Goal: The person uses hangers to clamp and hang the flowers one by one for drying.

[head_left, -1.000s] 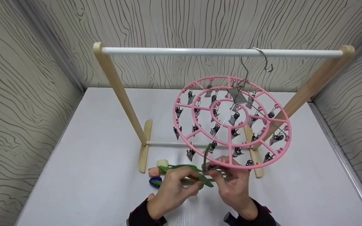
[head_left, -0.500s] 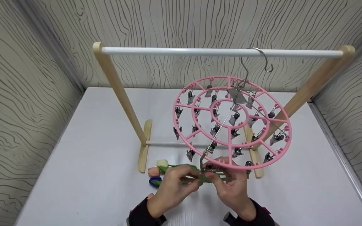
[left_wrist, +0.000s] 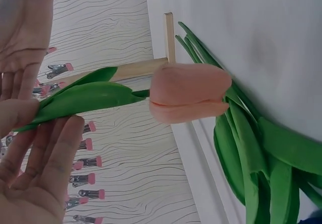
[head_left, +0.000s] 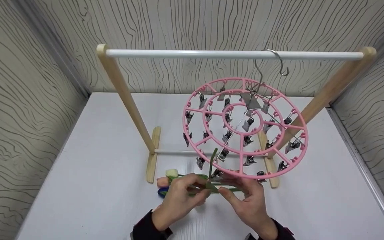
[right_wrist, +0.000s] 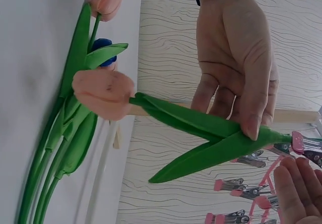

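Note:
My left hand (head_left: 183, 198) pinches an artificial tulip between thumb and fingers at its green leaves (left_wrist: 90, 98). Its pink bloom (right_wrist: 103, 93) hangs downward, and the bare stem (head_left: 213, 161) sticks up past the rim of a round pink clip hanger (head_left: 208, 150). A metal clip with pink tips (right_wrist: 299, 142) sits against the stem just above the leaves, apparently biting on it. Beside the clip, my right hand (head_left: 250, 203) has its thumb apart from its fingers, which stretch behind the clip; nothing shows between them. In the left wrist view its fingers (left_wrist: 20, 78) look fairly straight.
Several more tulips lie on the white table, among them a cream bloom (head_left: 172, 173) and a blue bloom (head_left: 162, 192). The hanger hangs from a white rail (head_left: 185, 54) on wooden posts (head_left: 130, 103). A metal S-hook (head_left: 281, 63) also hangs there. Patterned walls surround the table.
The right thumb and fingers have come away from the clip, which now shows beside the stem. The stem dipped, then rose upright again. The hanger has shifted slightly; the left hand still pinches the tulip.

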Available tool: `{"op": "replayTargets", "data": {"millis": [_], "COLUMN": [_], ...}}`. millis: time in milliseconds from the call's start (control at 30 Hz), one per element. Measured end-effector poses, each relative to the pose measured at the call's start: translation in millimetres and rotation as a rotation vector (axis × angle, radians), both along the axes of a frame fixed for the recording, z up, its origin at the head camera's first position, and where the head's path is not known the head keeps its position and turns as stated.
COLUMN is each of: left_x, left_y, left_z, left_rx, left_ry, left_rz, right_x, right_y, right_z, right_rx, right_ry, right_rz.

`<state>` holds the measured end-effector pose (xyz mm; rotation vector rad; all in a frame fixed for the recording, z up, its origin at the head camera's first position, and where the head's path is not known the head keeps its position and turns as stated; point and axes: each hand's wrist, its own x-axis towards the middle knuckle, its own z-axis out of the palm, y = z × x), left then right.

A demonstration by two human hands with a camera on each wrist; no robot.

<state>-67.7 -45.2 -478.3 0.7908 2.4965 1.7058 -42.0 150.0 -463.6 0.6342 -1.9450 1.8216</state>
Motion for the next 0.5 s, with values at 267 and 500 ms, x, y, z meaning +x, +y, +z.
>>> {"op": "replayTargets", "data": {"millis": [267,500], "left_x": [-0.2,-1.3], "left_y": [-8,-14], "left_z": [-3.2,-3.8], "left_rx": [-0.016,-0.055], "left_ry": [0.059,0.060], "left_rz": [0.043,0.092], "right_x": [6.6,5.2], "right_y": [13,28], "right_z": [-27.1,-53.2], "right_rx": [0.218,0.554], "right_ry": [-0.056,-0.140], "right_rz": [-0.008,0.007]}}
